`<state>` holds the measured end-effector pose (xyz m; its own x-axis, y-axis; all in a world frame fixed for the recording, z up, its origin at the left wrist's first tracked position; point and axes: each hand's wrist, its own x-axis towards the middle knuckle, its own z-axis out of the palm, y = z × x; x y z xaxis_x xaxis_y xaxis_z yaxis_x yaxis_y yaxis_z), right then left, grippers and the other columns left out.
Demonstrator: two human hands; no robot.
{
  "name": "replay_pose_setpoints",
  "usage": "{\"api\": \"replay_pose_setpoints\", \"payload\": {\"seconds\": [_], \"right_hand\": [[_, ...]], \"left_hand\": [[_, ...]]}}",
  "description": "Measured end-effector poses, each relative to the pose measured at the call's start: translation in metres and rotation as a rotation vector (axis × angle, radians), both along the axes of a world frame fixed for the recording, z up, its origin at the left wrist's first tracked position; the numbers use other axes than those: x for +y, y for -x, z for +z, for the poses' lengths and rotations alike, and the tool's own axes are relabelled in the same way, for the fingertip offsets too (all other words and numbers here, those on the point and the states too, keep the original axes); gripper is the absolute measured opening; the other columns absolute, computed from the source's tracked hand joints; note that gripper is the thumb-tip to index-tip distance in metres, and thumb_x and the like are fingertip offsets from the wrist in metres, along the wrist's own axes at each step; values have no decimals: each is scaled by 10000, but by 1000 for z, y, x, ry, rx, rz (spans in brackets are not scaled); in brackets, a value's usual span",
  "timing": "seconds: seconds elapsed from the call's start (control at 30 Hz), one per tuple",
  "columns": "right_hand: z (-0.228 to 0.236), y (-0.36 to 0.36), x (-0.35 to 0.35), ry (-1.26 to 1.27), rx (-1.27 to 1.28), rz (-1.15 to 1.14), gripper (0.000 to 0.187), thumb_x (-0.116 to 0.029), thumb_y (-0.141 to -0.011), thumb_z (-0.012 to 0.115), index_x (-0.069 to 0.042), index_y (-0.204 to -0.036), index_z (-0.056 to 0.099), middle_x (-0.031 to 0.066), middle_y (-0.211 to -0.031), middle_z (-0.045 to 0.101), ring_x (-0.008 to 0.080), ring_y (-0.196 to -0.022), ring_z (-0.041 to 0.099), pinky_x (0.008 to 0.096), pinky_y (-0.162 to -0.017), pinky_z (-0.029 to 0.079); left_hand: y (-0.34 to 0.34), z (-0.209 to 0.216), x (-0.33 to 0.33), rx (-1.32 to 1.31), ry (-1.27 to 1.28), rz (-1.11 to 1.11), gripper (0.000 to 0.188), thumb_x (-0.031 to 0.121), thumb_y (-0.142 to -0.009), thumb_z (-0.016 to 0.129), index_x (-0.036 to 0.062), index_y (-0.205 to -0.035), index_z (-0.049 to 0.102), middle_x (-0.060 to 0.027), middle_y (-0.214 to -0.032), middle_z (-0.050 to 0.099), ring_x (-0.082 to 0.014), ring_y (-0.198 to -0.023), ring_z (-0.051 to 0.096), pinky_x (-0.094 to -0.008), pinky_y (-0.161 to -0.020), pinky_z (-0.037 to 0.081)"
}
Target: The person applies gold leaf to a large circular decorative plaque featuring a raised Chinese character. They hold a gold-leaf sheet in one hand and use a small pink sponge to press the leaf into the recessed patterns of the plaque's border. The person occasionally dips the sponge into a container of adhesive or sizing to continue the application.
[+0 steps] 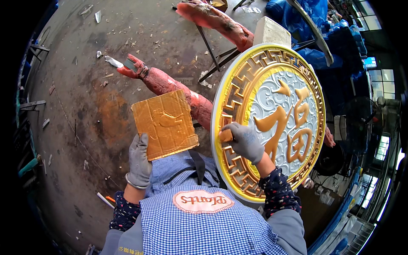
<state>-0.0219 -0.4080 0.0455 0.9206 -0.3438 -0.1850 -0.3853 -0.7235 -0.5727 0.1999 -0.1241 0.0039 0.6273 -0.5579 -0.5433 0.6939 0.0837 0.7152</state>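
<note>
My gloved left hand [139,159] grips the edge of a square piece of cardboard [163,121] smeared with gold paint. In my gloved right hand [244,142] is a small gold-stained sponge-like block [226,135], pressed to or held just over the left rim of a large round plaque [260,100]. The plaque stands tilted at my right. A raised gold character sits at its middle on a pale, swirled relief. Around that runs a yellow ring, then a key-pattern border coloured gold and dark. Fingers of the right hand partly hide the block.
Long supports wrapped in reddish padding [176,90] run behind the plaque, one on dark metal legs. A whitish block [272,32] stands beyond the plaque. Blue plastic sheeting [316,17] is heaped at the far right. Scraps litter the stained floor [85,106].
</note>
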Motion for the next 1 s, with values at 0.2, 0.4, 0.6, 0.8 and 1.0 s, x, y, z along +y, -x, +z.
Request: {"api": "replay_pose_setpoints", "payload": {"seconds": [0.2, 0.4, 0.6, 0.8, 1.0], "right_hand": [[16, 29, 15, -13, 74, -7, 378, -79, -810, 784, -126, -1170, 676, 129, -1076, 713, 382, -964, 714, 459, -813, 579], [-6, 7, 3, 45, -55, -176, 364, -49, -802, 821, -89, -1137, 684, 145, -1089, 730, 393, -1015, 714, 431, -837, 576], [6, 41, 23, 3, 86, 3, 388, -111, -782, 815, -123, -1146, 682, 127, -1034, 713, 383, -936, 717, 459, -799, 577], [-3, 31, 20, 49, -71, -125, 365, -153, -804, 808, -124, -1143, 675, 130, -1020, 703, 381, -909, 718, 467, -781, 578], [30, 51, 28, -67, -60, -219, 335, -139, -843, 839, -71, -1131, 680, 147, -1048, 722, 370, -915, 735, 440, -805, 581]], "left_hand": [[11, -8, 11, -19, -6, 15, 394, 306, -1130, 563, -5, -1369, 596, -106, -1305, 701, -206, -1147, 713, -357, -960, 611], [13, -3, 15, -118, -47, -63, 385, 311, -1138, 546, -3, -1353, 603, -95, -1273, 708, -193, -1125, 714, -347, -930, 609], [19, 4, 9, -102, -41, -23, 389, 323, -1152, 513, -12, -1327, 607, -89, -1247, 708, -157, -1091, 706, -312, -922, 596], [24, 6, 8, -386, -110, -192, 407, 294, -1158, 501, -62, -1334, 593, -94, -1217, 693, -133, -1066, 665, -280, -921, 552], [26, 6, -3, -99, -13, -90, 394, 302, -1145, 543, -31, -1347, 607, -76, -1218, 704, -132, -1065, 675, -292, -923, 563]]}}
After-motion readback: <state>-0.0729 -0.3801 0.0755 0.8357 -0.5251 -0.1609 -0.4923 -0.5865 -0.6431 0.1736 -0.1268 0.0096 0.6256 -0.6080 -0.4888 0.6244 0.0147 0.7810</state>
